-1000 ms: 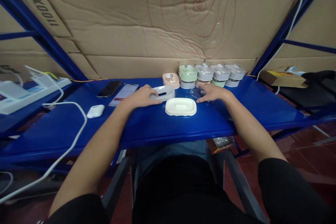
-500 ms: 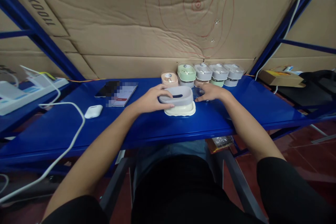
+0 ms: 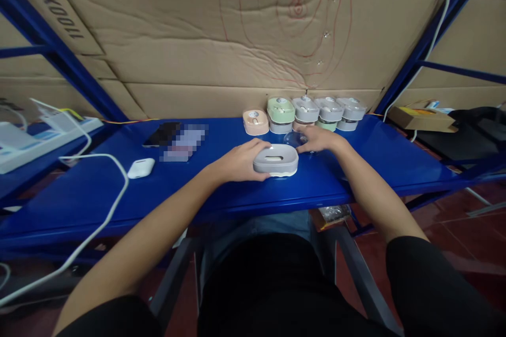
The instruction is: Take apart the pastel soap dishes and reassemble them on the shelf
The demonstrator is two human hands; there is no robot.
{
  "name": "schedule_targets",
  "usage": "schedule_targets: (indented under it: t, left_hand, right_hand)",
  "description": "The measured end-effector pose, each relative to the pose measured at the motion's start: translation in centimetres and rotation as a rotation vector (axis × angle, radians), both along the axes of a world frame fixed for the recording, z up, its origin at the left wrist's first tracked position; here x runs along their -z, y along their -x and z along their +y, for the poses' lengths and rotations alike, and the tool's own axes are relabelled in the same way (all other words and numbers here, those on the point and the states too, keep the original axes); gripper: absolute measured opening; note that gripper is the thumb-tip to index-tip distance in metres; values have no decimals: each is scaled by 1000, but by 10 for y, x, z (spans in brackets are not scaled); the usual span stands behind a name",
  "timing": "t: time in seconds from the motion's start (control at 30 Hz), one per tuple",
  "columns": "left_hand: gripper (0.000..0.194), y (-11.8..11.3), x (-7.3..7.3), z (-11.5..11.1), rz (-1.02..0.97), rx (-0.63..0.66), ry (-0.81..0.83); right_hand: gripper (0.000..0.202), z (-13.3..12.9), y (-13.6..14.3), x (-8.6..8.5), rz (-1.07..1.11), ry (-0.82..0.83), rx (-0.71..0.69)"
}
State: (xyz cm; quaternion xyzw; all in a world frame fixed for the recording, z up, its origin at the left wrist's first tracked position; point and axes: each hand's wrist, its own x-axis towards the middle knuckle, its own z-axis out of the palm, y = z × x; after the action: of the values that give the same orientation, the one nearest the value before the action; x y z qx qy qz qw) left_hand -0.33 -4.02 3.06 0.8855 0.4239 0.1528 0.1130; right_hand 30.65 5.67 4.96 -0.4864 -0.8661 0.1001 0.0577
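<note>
Past the left end of the tabletop [image 3: 221,200]: white power strip [image 3: 59,142]. Toward the left end lies a white case [image 3: 141,168], then a dark phone [image 3: 162,134] nearer the back edge, beside a second phone [image 3: 185,142], blurred out.

Left hand [image 3: 247,160]: thumb at front, fingers behind, holding the left end of the grey shell [image 3: 279,167], near the middle of the front edge.

Change: half a second ago the shell was held tilted above the cream base [image 3: 283,174]; now it sits level on it, cream visible only along the lower rim and through the slot. Judged: the two parts are stacked and roughly aligned; whether seated fully, cannot tell.

Behind, along the back edge: peach box [image 3: 255,124], green box [image 3: 281,110], three grey-topped boxes [image 3: 305,109].

Right of the shell, apart from it: clear lid [image 3: 291,139], little moved. Right hand [image 3: 318,139] spread wide around it; grip cannot be told.

Past the right end: open carton [image 3: 421,118].
</note>
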Motion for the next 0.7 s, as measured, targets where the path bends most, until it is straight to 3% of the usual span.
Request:
schedule_targets:
  t: [0.2,0.33,0.43,0.57,0.7]
  left_hand:
    - [81,-6,7,-4,97,0,-91]
    - [108,-3,13,6,-55,-37,12]
    - [125,-2,19,14,-230,-57,111]
    - [138,-3,29,22,-400,-55,137]
    - [140,-2,34,25,-448,-58,144]
  right_hand:
    - [74,-1,-3,-4,-17,-70,20]
    - [84,-6,-3,-10,107,-222,26]
    - [88,-17,7,-12,282,-266,-111]
    - [86,-34,31,0,369,-159,-370]
    - [89,-38,46,17,387,-121,-456]
